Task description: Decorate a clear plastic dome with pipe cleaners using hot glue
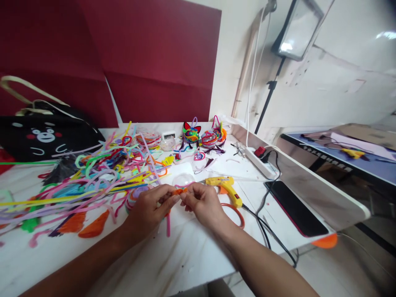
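Between my two hands an orange pipe cleaner [178, 192] is pinched at the fingertips, its shape mostly hidden by the fingers. My left hand [151, 206] grips it from the left, thumb against forefinger. From the right my right hand [202, 203] pinches it too, close beside the other fingertips. A clear plastic dome [183, 180] lies on the table just beyond the hands. To the right of my right hand rests a yellow hot glue gun [227, 187], its nozzle pointing left. Behind my left hand sits a ball wound with coloured pipe cleaners [137, 194], partly covered.
Loose coloured pipe cleaners [102, 173] heap across the left side. Decorated balls [192, 134] stand at the back. A phone [298, 208] and a power strip [261, 163] lie right, with black cables [269, 225] crossing the edge. A black bag [46, 132] stands back left.
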Motion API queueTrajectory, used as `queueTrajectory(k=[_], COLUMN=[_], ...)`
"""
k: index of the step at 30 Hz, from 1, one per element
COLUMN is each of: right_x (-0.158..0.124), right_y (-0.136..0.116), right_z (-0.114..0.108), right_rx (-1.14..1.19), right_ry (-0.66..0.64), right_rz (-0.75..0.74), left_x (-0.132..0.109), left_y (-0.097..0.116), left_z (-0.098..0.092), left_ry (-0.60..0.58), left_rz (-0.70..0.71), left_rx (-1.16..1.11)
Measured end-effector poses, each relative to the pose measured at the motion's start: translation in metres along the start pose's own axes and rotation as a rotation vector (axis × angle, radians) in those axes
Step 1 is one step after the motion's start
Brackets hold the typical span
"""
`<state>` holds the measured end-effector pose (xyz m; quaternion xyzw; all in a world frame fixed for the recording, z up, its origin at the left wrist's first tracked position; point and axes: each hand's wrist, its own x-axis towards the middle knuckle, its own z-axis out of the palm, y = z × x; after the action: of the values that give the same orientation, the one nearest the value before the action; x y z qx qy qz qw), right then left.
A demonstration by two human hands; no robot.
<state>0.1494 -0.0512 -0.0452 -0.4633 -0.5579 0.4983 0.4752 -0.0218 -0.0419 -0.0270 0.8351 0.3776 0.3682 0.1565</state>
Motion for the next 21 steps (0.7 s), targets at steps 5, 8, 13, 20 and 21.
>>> queueTrajectory(k=[5, 8, 13, 20, 21], right_x=[-0.002, -0.003, -0.004, -0.005, -0.006], right_y=[-0.005, -0.004, -0.002, -0.003, -0.004], right_z=[0.002, 0.001, 0.001, 0.002, 0.002], right_rx=[0.008, -0.092, -0.162, -0.219, -0.235], right_ry=[-0.024, -0.017, -0.026, -0.012, -0.014], right_rz=[0.013, -0.041, -0.094, -0.153, -0.168], left_x=[-0.001, 0.002, 0.003, 0.003, 0.003], left_y=[0.000, 0.004, 0.006, -0.005, -0.006], left_z=[0.000, -0.005, -0.009, -0.011, -0.011], left_ry=[0.027, 0.004, -0.022, -0.091, -0.105], left_rz=[0.057, 0.111, 0.154, 0.181, 0.186], left_rx=[0.050, 0.097, 0.159, 0.188, 0.194])
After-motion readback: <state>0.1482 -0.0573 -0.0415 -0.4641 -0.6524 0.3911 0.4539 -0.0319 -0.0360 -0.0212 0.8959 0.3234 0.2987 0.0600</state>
